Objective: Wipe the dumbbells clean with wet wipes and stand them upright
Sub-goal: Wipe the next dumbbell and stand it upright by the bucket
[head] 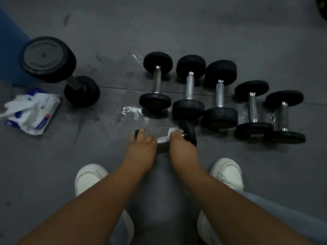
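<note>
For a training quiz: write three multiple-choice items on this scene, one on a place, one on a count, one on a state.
1. Where is the wet wipes pack? A on a bench; B on the floor, far left; C atop a dumbbell.
2. How many dumbbells stand in the row? A three; B five; C seven.
3. How is the dumbbell under the hands? A lying on its side; B standing on end; C on a rack.
Key: B, it lies left of the large dumbbell; B, five handles show; A, left hand grips one end, right hand presses a wipe on its handle.
</note>
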`<action>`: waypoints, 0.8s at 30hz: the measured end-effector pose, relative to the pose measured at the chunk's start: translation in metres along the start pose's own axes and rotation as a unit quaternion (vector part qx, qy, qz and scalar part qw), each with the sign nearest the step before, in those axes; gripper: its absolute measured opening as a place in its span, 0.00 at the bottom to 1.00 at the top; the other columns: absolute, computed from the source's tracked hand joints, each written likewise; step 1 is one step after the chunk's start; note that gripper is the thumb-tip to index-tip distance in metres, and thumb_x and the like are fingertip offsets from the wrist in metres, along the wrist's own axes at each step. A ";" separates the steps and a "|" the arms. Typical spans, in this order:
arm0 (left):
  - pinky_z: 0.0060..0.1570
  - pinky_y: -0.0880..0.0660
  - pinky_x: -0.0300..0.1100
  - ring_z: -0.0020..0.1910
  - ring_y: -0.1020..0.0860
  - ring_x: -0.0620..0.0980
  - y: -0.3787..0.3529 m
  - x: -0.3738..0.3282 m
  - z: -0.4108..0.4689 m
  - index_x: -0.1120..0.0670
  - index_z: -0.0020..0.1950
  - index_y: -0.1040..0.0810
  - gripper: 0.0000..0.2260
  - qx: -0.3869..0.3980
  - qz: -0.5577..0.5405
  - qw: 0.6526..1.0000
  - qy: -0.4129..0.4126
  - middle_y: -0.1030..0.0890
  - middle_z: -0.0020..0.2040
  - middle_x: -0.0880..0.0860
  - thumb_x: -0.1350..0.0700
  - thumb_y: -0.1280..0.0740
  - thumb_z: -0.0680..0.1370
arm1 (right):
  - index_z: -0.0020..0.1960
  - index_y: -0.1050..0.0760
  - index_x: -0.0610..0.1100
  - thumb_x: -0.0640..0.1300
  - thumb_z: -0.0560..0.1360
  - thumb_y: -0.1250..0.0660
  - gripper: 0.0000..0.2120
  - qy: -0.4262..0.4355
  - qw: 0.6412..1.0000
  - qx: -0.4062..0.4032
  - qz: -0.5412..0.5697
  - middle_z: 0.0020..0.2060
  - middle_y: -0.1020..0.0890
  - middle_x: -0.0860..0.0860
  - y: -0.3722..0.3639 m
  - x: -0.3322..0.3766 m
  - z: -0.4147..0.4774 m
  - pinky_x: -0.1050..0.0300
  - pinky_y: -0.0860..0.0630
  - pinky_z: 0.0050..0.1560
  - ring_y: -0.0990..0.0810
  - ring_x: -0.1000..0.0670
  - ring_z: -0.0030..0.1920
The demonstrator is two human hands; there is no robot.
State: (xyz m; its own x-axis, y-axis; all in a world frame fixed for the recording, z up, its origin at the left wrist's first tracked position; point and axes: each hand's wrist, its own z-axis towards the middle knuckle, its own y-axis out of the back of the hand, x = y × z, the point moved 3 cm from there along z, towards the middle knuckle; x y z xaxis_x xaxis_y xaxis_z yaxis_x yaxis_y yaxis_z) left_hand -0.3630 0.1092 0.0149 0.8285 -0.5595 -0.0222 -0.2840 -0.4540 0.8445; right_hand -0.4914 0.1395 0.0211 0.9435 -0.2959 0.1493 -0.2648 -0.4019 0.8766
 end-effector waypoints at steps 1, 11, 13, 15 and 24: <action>0.74 0.47 0.58 0.78 0.49 0.61 0.001 0.000 0.000 0.55 0.75 0.38 0.25 0.003 0.001 1.000 0.000 0.34 0.73 0.52 0.55 0.39 0.78 | 0.69 0.38 0.40 0.37 0.79 0.46 0.18 0.038 0.998 0.009 -0.042 0.67 0.29 0.41 -0.001 0.002 0.001 0.51 0.28 0.40 0.19 0.41 0.51; 0.74 0.46 0.58 0.77 0.49 0.61 -0.001 -0.002 -0.001 0.56 0.75 0.37 0.22 -0.011 0.009 1.000 0.006 0.34 0.72 0.53 0.56 0.43 0.80 | 0.71 0.37 0.38 0.38 0.79 0.46 0.19 0.040 0.993 0.040 -0.108 0.68 0.31 0.40 -0.001 -0.005 0.021 0.49 0.23 0.48 0.20 0.41 0.55; 0.74 0.46 0.58 0.77 0.49 0.61 -0.001 -0.002 0.000 0.56 0.75 0.37 0.22 -0.008 0.007 1.000 0.003 0.34 0.72 0.53 0.57 0.43 0.80 | 0.72 0.39 0.38 0.38 0.79 0.45 0.21 0.010 0.995 0.061 -0.083 0.70 0.34 0.40 -0.001 -0.004 0.021 0.48 0.24 0.50 0.21 0.40 0.57; 0.74 0.46 0.58 0.78 0.49 0.61 -0.002 -0.002 -0.001 0.56 0.75 0.37 0.22 -0.008 0.005 1.000 0.006 0.34 0.72 0.53 0.57 0.43 0.80 | 0.74 0.44 0.35 0.36 0.79 0.46 0.24 0.014 0.992 0.073 -0.104 0.74 0.41 0.38 -0.008 0.002 0.011 0.49 0.23 0.48 0.20 0.41 0.56; 0.75 0.46 0.57 0.77 0.49 0.61 -0.001 0.006 0.002 0.55 0.76 0.39 0.28 -0.007 -0.007 1.000 -0.027 0.36 0.74 0.52 0.55 0.36 0.77 | 0.72 0.39 0.45 0.40 0.81 0.47 0.19 0.009 0.999 0.044 -0.012 0.77 0.46 0.52 -0.011 -0.013 -0.001 0.49 0.26 0.48 0.20 0.41 0.54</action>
State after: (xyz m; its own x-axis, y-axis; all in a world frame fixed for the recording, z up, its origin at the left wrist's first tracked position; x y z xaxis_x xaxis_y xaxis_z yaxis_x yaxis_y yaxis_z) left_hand -0.3589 0.1054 0.0130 0.8045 -0.5907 -0.0627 -0.2662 -0.4529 0.8509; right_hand -0.5002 0.1487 0.0100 0.9528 -0.2708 0.1373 -0.2579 -0.4836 0.8364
